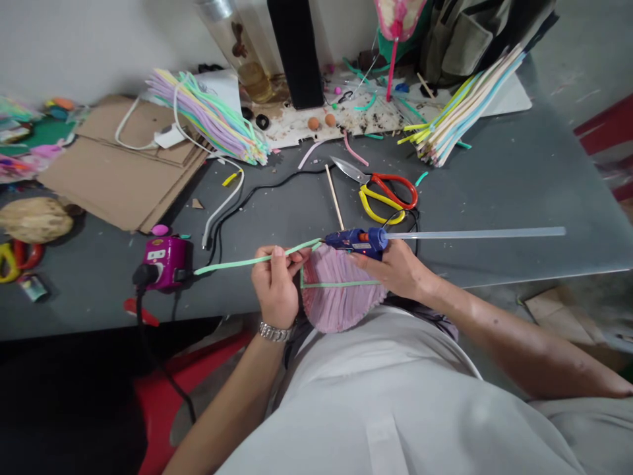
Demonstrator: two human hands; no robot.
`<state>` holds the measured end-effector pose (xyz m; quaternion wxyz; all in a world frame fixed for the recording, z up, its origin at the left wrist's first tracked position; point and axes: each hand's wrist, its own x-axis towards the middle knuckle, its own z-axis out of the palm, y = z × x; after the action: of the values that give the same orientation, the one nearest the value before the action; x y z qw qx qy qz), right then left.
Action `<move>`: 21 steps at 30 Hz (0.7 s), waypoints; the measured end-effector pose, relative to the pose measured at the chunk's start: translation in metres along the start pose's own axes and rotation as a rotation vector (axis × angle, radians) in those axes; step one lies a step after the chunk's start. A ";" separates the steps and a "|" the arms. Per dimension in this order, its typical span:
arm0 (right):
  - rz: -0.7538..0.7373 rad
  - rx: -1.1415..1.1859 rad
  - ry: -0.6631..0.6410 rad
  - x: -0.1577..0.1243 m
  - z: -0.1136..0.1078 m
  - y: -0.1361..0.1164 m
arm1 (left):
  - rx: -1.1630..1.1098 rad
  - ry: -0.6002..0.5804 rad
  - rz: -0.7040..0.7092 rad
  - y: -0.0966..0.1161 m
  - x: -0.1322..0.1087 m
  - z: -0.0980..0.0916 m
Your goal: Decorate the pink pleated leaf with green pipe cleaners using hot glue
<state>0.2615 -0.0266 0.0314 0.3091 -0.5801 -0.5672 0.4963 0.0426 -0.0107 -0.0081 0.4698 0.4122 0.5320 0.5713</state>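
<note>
Left hand (277, 280): strip (237, 263). Right hand (398, 267): glue gun (353, 243).

My left hand pinches the strip between thumb and fingers, one end at the glue gun's front. My right hand is wrapped around the glue gun. Disc (336, 307): below the glue gun, at the counter's (494, 198) near edge.

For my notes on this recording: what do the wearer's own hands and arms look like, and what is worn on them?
The left hand and right hand are both ungloved. A silver-coloured metal link band circles the left wrist; the right wrist is bare. No sleeve covers either visible forearm. The top is pale.
</note>
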 end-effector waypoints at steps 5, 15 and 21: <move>0.000 0.202 0.026 -0.008 -0.016 -0.009 | 0.009 0.007 0.005 0.001 -0.001 0.002; 0.262 0.587 0.666 -0.039 -0.119 0.034 | 0.036 -0.009 0.025 0.007 -0.004 0.007; 0.385 0.540 0.492 -0.053 -0.158 0.071 | 0.042 -0.036 0.045 0.009 -0.003 0.008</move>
<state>0.4399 -0.0571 0.0279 0.4782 -0.6749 -0.2067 0.5226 0.0501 -0.0119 0.0020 0.4575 0.4442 0.5259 0.5629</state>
